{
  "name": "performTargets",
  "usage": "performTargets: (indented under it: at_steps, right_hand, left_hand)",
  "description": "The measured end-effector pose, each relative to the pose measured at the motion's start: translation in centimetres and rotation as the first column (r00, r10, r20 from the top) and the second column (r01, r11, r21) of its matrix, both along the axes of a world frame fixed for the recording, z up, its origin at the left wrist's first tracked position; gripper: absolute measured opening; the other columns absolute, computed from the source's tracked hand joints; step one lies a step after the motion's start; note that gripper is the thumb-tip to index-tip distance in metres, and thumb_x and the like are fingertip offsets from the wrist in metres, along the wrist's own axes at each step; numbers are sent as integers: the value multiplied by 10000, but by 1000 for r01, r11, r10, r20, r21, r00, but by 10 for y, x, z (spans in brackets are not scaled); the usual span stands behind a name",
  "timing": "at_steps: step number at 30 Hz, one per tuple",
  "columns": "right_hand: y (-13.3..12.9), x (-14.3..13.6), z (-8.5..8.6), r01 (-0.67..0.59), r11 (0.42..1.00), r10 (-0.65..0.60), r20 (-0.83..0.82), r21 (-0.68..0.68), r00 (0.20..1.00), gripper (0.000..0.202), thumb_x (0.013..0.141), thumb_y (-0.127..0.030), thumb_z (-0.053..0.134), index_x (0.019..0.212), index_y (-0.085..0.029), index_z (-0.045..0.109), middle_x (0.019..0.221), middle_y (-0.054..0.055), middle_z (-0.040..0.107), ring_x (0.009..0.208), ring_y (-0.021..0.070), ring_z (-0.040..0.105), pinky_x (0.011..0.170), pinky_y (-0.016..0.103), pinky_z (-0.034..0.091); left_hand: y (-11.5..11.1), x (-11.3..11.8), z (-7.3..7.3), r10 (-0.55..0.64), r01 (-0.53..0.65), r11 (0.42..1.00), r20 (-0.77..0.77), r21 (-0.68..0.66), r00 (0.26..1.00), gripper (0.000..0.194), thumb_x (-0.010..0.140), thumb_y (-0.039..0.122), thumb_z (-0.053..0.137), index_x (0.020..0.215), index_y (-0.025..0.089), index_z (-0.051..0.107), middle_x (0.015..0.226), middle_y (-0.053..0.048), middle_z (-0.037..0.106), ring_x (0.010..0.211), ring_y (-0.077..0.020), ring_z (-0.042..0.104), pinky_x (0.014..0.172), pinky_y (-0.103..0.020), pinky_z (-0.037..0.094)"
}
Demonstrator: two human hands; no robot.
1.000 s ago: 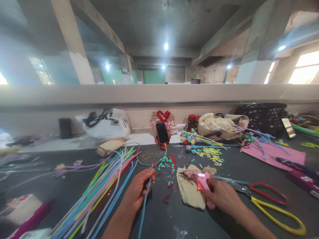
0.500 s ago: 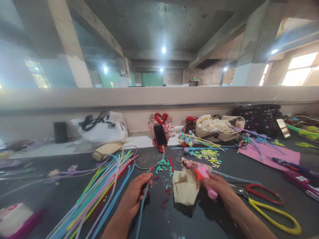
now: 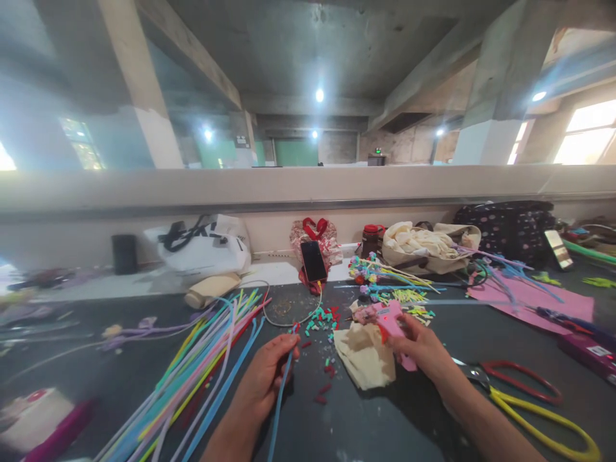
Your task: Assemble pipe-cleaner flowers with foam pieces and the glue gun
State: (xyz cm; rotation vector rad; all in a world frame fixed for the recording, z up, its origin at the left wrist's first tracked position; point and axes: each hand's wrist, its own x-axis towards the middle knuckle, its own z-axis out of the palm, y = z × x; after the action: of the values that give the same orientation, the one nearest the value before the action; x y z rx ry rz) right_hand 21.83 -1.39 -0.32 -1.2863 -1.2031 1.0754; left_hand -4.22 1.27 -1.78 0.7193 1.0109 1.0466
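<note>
A blue stem (image 3: 278,410) with a small red piece at its top is pinched between the thumb and fingers of my left hand (image 3: 267,375). My right hand (image 3: 421,350) is closed around a pink glue gun (image 3: 391,317), whose nozzle end points left above a crumpled cream cloth (image 3: 366,359). Small red and teal pieces (image 3: 321,319) lie scattered between the two hands. Left of my left hand, a bundle of long coloured stems (image 3: 192,385) rests on the dark table (image 3: 308,423).
Scissors (image 3: 524,410) with red and yellow handles lie at the right. A phone (image 3: 313,261) leans on a patterned bag at the back. Behind are a white bag (image 3: 206,247), a cream cloth bag (image 3: 404,260) and finished-looking flower stems (image 3: 368,273). Pink paper (image 3: 572,301) lies farther right.
My right hand has tilted the glue gun and shifted it slightly up, and the cream cloth beneath has changed shape. My left hand still holds the blue stem. The view has shifted slightly.
</note>
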Motion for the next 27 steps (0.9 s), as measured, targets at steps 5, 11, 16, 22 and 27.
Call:
performTargets:
  at_steps: [5,11,16,22,27]
  right_hand:
    - [10,19,-7,74,997,-74,70,9,995,314,529,-230,616,819,-159,521,676,-13,590,585,140,519,496,214,370]
    - [4,11,1,118,990,-115,-45,80,992,205,575,-240,600,762,-168,559,724,-3,593,680,159,535,572,217,392]
    - [2,8,5,129,992,-127,-97,12,987,181,555,-251,601,714,-173,563,671,-22,588,617,143,529,538,201,393]
    - [11,15,-6,103,994,-103,19,20,994,175,548,-233,582,710,-169,561,639,-27,574,598,137,501,522,203,380]
    - [13,24,-13,115,991,-118,37,73,992,153,528,-210,587,662,-163,529,593,-44,530,557,121,471,501,202,364]
  left_hand:
    - [0,-1,0,-26,26,999,-5,29,1000,209,584,298,646,676,148,532,466,70,476,293,3,311,280,-105,156]
    - [-5,4,3,-44,52,995,-100,82,994,213,603,339,630,617,158,518,446,76,462,298,-5,289,293,-121,141]
    - [-24,31,16,-138,219,937,-286,272,948,193,574,329,647,562,151,573,562,10,582,439,-68,457,437,-175,351]
    - [-26,76,31,-210,650,614,-701,448,681,79,620,159,566,596,192,634,1008,-31,596,880,-170,547,692,-233,401]
    - [-8,111,21,-106,774,455,-836,441,539,105,588,131,565,591,202,642,1193,-32,502,1046,-194,476,898,-296,311]
